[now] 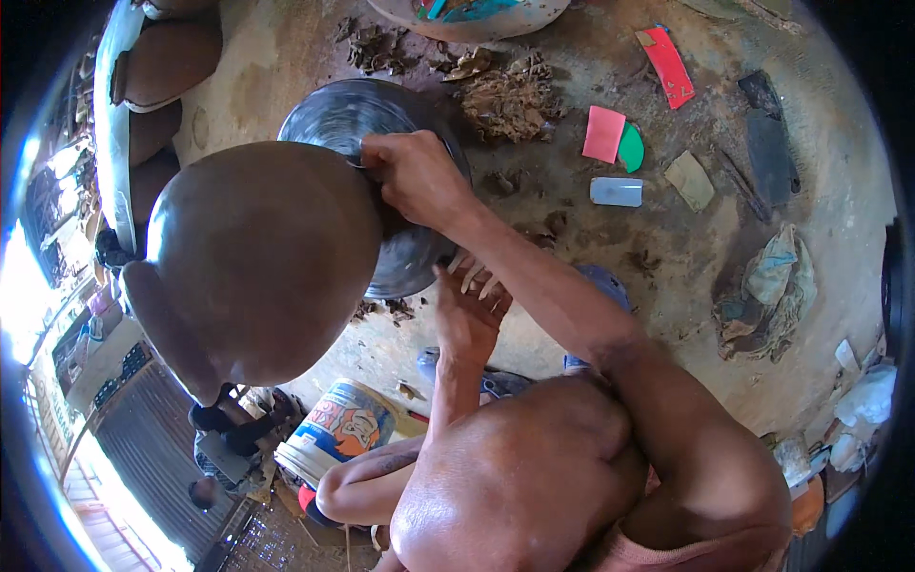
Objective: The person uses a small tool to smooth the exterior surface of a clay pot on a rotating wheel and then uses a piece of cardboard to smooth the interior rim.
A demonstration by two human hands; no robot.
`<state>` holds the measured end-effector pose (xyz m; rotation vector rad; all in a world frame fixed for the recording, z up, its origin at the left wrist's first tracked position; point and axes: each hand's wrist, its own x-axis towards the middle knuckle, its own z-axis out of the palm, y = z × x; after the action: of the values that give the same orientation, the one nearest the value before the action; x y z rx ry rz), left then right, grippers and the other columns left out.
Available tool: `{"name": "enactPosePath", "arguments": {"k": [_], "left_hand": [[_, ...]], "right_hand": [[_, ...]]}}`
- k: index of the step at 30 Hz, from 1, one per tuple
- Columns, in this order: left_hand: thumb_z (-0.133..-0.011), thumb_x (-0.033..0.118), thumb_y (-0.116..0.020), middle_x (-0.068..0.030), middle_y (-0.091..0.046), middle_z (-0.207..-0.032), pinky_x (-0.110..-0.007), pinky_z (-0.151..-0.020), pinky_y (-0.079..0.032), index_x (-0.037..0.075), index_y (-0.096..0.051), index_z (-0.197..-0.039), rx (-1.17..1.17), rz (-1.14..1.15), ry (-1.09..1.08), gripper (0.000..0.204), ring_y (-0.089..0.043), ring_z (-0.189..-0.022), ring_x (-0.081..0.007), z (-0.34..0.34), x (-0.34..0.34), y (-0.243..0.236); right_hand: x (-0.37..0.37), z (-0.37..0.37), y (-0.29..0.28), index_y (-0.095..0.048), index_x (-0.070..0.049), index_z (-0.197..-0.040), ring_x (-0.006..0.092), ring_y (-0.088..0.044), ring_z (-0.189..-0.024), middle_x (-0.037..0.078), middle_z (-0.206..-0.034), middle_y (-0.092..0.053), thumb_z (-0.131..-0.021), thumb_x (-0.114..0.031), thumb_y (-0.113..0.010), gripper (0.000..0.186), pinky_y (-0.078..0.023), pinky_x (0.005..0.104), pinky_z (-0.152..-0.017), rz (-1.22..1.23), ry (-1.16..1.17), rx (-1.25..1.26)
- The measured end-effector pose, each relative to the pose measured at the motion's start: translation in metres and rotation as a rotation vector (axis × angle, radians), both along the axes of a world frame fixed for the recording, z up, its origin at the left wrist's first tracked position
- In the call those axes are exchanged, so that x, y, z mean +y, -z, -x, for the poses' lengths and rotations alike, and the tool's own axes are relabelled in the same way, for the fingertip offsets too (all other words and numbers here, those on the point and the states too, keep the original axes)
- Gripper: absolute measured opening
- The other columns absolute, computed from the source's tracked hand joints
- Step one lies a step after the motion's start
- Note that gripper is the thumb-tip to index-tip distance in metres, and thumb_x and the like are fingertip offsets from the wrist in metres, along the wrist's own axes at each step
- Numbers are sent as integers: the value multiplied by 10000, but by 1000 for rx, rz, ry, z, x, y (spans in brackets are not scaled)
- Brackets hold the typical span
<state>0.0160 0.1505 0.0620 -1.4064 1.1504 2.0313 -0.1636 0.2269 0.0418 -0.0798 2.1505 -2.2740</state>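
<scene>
A large round brown clay pot [267, 257] with a thick flared rim stands at the left, tilted in this view. It sits over a grey wheel disc [334, 119] whose surface is streaked, as if turning. My right hand [416, 179] reaches across to the pot's lower side, near the disc, with its fingers curled closed. A small dark bit shows at its fingertips, too hidden to name. My left hand [474, 297] is below it at the disc's near edge, palm turned up and fingers stretched out.
Clay scraps [515, 100] lie beyond the wheel. Rightward are a pink square [603, 133], green piece [631, 148], red strip [667, 67], clear rectangle [617, 192], dark slab [770, 157] and crumpled cloth [767, 286]. A bucket [343, 424] stands near-left; another person [233, 434] sits beyond.
</scene>
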Motion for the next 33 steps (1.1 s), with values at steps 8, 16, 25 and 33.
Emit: {"name": "enactPosePath", "arguments": {"k": [8, 16, 25, 33], "left_hand": [[-1012, 664, -442, -150, -625, -1232, -373, -810, -574, 94, -489, -1392, 118, 492, -320, 686, -641, -995, -249, 25, -130, 34], [-990, 676, -495, -145, -527, -1324, -418, -844, -548, 123, -442, -1401, 18, 36, -168, 691, -597, -1085, -313, -2, -20, 12], [-953, 677, -552, -167, -351, -1560, -524, -1060, -429, 178, -357, -1535, 82, 370, -292, 790, -418, -1353, -356, 17, -122, 35], [-930, 750, -500, -151, -504, -1452, -487, -1039, -438, 134, -438, -1486, 118, 435, -244, 833, -521, -1235, -323, 17, -137, 48]], "right_hand": [[3, -3, -5, -629, 21, -920, 437, -673, -911, 252, -902, -665, -665, 99, -608, 268, -523, 471, -765, -30, 31, 39], [14, -4, 1, -637, 1, -917, 424, -682, -902, 238, -898, -678, -685, 78, -642, 244, -519, 471, -743, -51, 15, -30], [-1, -15, -2, -667, 0, -944, 402, -695, -897, 220, -892, -691, -667, 100, -636, 296, -524, 472, -753, -24, 7, -22], [-4, -22, -1, -693, -23, -982, 419, -684, -940, 225, -922, -700, -656, 69, -669, 340, -525, 509, -813, -49, -10, -24]]}}
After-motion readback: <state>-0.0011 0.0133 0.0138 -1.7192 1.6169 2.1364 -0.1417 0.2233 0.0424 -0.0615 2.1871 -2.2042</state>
